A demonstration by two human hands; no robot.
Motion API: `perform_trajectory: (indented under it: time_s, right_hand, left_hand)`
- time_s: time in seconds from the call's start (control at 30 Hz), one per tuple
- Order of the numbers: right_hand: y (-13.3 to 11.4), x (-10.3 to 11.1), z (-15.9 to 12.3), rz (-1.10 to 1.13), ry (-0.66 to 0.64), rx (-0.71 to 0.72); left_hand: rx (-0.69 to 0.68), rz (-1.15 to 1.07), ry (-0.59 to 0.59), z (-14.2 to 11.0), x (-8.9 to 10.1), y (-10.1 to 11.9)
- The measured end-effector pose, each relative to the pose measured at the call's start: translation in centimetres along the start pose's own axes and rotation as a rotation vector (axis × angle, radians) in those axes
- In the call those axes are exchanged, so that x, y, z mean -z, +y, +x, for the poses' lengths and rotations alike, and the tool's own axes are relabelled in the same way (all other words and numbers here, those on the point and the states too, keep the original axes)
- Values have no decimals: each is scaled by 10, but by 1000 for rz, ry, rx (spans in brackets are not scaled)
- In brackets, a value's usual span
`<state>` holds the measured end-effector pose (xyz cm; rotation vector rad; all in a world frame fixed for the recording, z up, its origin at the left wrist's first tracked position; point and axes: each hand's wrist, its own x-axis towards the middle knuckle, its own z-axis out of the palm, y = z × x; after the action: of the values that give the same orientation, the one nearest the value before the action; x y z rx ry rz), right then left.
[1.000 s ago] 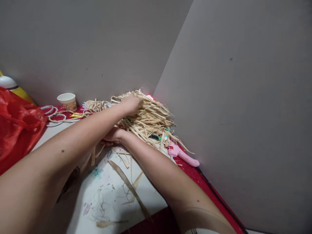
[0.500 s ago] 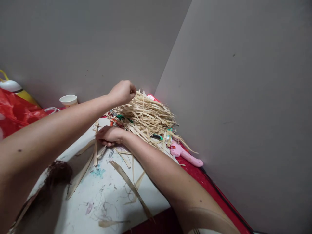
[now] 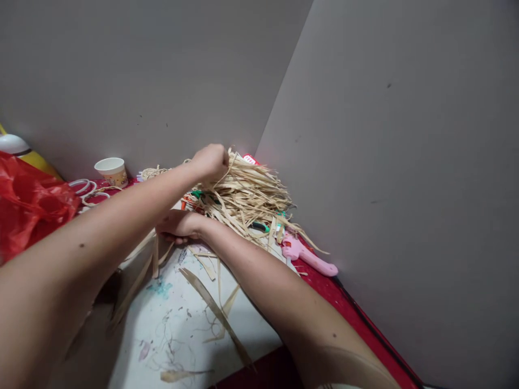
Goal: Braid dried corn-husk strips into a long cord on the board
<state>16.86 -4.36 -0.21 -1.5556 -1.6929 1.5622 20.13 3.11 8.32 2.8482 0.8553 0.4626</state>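
My left hand [image 3: 213,162] is closed in a fist, raised in front of a heap of dry straw-coloured leaf strips [image 3: 255,189]. A thin strand shows beside its fingers; what the fist grips is hidden. Lower down and nearer, my right hand [image 3: 178,224] is closed around dry leaf strips [image 3: 155,259], whose ends hang below its fingers. My left forearm partly covers these strips. Loose on the white board [image 3: 162,335] lie a long brownish strip [image 3: 217,308] and several thinner pieces.
A pink glue gun [image 3: 308,256] lies at the right edge, by the grey wall [image 3: 385,162]. Green-handled tools [image 3: 259,227] poke out from under the heap. On the left are a paper cup [image 3: 112,173], white rings [image 3: 85,189] and a red plastic bag [image 3: 32,200].
My left hand has come down slightly and to the right, its forearm now covering more of the strips. My right hand has shifted slightly left, still closed on the strips.
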Motion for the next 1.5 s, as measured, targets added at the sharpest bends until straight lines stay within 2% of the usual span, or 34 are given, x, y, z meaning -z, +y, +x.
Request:
perform_trajectory:
  time_s: [0.07, 0.13, 0.2, 0.27, 0.37, 0.63, 0.8, 0.93, 1.2, 1.4, 1.5]
  right_hand:
    - [0, 1, 1, 28, -30, 37]
    - [0, 1, 2, 55, -46, 48]
    - [1, 0, 3, 75, -50, 48]
    - [2, 0, 4, 92, -49, 46]
    - [4, -1, 6, 115, -54, 46]
    - [3, 0, 5, 148, -94, 60]
    - [1, 2, 3, 157, -106, 49]
    - [3, 2, 3, 179, -128, 59]
    - [4, 0, 4, 195, -131, 62]
    - [4, -2, 1, 211, -106, 46]
    - [6, -3, 1, 216, -111, 45]
  left_hand:
    - [60, -127, -25, -2, 24, -1]
    - [118, -205, -109, -4, 47, 1]
    - [149, -171, -132, -5, 63, 5]
    - [149, -73, -107, -7, 73, 6]
    - [133, -17, -102, -9, 77, 2]
    - [172, -19, -259, -15, 74, -14]
    - [184, -77, -254, -21, 80, -27]
    - [255, -188, -212, -29, 92, -46]
    - [276, -313, -233, -78, 123, -77]
    - [494, -754, -77, -122, 135, -106]
    - [557, -886, -123, -142, 134, -116]
